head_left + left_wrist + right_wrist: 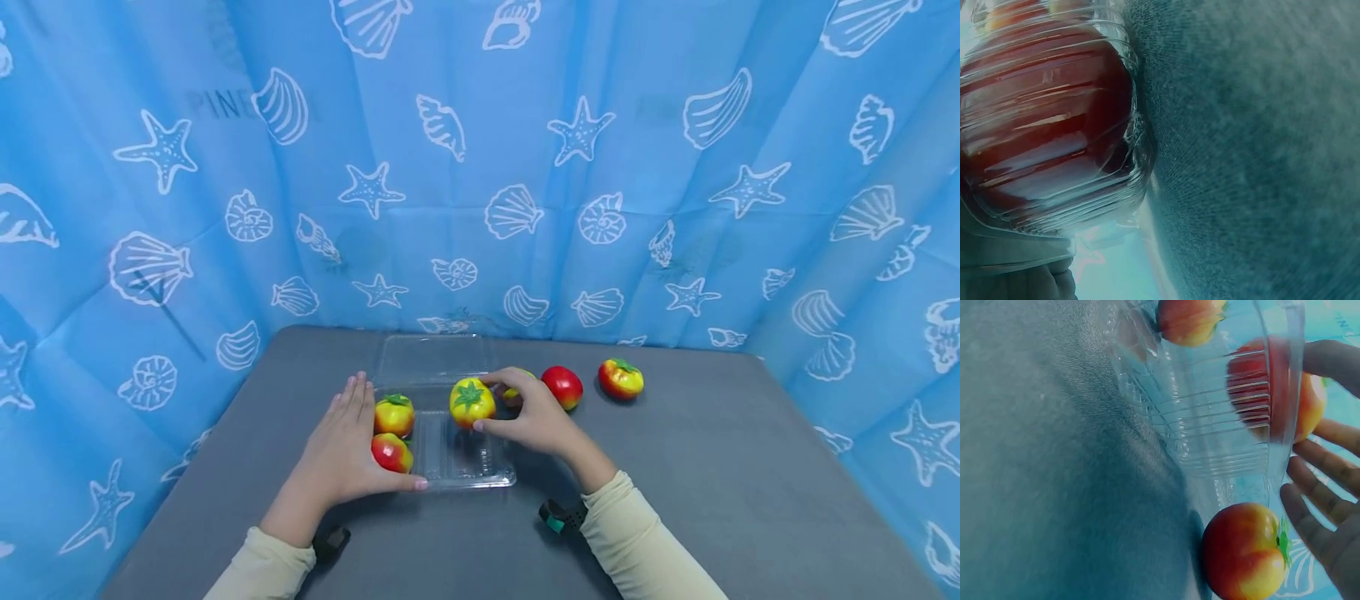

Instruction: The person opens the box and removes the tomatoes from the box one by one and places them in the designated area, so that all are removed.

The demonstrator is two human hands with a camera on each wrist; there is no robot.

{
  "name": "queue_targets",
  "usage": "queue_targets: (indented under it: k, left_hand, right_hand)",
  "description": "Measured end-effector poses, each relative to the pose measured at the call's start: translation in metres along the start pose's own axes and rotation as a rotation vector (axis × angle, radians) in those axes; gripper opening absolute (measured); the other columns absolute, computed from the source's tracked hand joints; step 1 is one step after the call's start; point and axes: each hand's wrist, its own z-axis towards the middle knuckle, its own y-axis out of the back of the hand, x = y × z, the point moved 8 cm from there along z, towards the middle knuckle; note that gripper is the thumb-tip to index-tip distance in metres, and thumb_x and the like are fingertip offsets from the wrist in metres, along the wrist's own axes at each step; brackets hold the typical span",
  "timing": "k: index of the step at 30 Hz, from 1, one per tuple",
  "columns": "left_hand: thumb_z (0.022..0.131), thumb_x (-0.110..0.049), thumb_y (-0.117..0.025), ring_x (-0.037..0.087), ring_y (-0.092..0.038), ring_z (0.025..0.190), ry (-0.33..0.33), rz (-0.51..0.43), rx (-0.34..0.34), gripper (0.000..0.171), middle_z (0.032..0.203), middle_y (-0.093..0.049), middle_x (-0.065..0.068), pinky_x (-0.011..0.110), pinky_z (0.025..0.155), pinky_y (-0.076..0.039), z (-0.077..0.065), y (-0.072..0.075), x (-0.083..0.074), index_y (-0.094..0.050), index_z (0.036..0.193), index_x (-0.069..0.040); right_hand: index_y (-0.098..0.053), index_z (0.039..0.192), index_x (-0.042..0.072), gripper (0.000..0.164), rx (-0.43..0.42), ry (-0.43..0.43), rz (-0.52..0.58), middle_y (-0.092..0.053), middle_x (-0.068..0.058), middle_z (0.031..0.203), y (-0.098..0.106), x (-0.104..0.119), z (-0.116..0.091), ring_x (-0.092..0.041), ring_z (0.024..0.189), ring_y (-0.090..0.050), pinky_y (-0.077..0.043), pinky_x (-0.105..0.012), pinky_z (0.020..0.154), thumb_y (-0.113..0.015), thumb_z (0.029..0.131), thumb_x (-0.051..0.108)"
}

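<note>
A clear plastic clamshell box [450, 479] lies with its lid [431, 357] folded back. Two red-and-yellow tomato-like fruits with green leafy tops, the rear one [394, 415] and the front one [392, 452], sit in its left side. My left hand [345, 454] rests along that side, fingers straight, thumb stretched along the front. The right hand [536, 417] pinches another tomato-like fruit [467, 406] between thumb and fingers over the box's right half. Through the clear wall in the right wrist view, the held fruit [1310, 406] shows partly above the rim.
Right of the box stand a partly hidden yellow fruit [512, 392] behind the right hand, a red one [562, 387] and a red-yellow one [621, 380]. They rest on a grey-covered table [712, 467]. A blue shell-print curtain [465, 208] hangs behind.
</note>
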Motion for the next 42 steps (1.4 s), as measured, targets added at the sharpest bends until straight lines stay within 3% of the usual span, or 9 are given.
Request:
queue_targets:
  k: [8, 16, 26, 35, 42]
  left_hand:
    - [0.060, -0.092, -0.075, 0.046, -0.016, 0.164, -0.002, -0.003, 0.003, 0.153, 0.177, -0.017, 0.023, 0.064, 0.130, -0.024, 0.002, 0.002, -0.004, -0.021, 0.167, 0.002]
    - [0.061, -0.094, -0.073, 0.045, -0.016, 0.164, -0.018, -0.011, 0.011, 0.154, 0.178, -0.015, 0.022, 0.063, 0.131, -0.022, 0.003, 0.000, -0.003, -0.018, 0.168, 0.001]
    - [0.061, -0.093, -0.074, 0.045, -0.015, 0.165, -0.006, -0.013, 0.022, 0.153, 0.178, -0.014, 0.023, 0.063, 0.131, -0.022, 0.002, 0.001, -0.001, -0.018, 0.168, 0.001]
    - [0.061, -0.095, -0.071, 0.045, -0.015, 0.165, -0.021, -0.016, 0.017, 0.153, 0.177, -0.016, 0.023, 0.062, 0.131, -0.022, 0.003, -0.001, 0.001, -0.020, 0.168, 0.002]
    - [0.064, -0.090, -0.075, 0.045, -0.014, 0.165, -0.021, -0.024, 0.028, 0.150, 0.178, -0.013, 0.023, 0.062, 0.132, -0.021, 0.001, 0.001, 0.001, -0.018, 0.168, 0.002]
  right_hand:
    - [-0.065, 0.140, 0.022, 0.061, -0.085, -0.008, 0.074, -0.066, -0.002, 0.137, 0.027, -0.006, -0.017, -0.027, 0.120, -0.065, -0.061, -0.054, 0.098, -0.091, 0.085, 0.030]
    - [-0.065, 0.141, 0.021, 0.060, -0.186, -0.071, 0.004, -0.065, -0.005, 0.141, 0.063, -0.030, -0.044, -0.034, 0.128, -0.061, -0.056, -0.061, 0.105, -0.090, 0.087, 0.031]
    - [-0.065, 0.140, 0.016, 0.056, -0.238, -0.080, -0.035, -0.070, -0.004, 0.133, 0.090, -0.049, -0.079, -0.034, 0.118, -0.062, -0.062, -0.035, 0.094, -0.087, 0.089, 0.023]
    - [-0.063, 0.143, 0.013, 0.055, -0.309, -0.136, -0.066, -0.066, -0.009, 0.129, 0.118, -0.067, -0.108, -0.015, 0.112, -0.062, -0.061, -0.022, 0.089, -0.085, 0.093, 0.020]
    - [-0.061, 0.145, 0.010, 0.055, -0.289, -0.215, -0.055, -0.062, -0.014, 0.140, 0.137, -0.088, -0.117, 0.003, 0.106, -0.063, -0.058, -0.014, 0.087, -0.082, 0.096, 0.025]
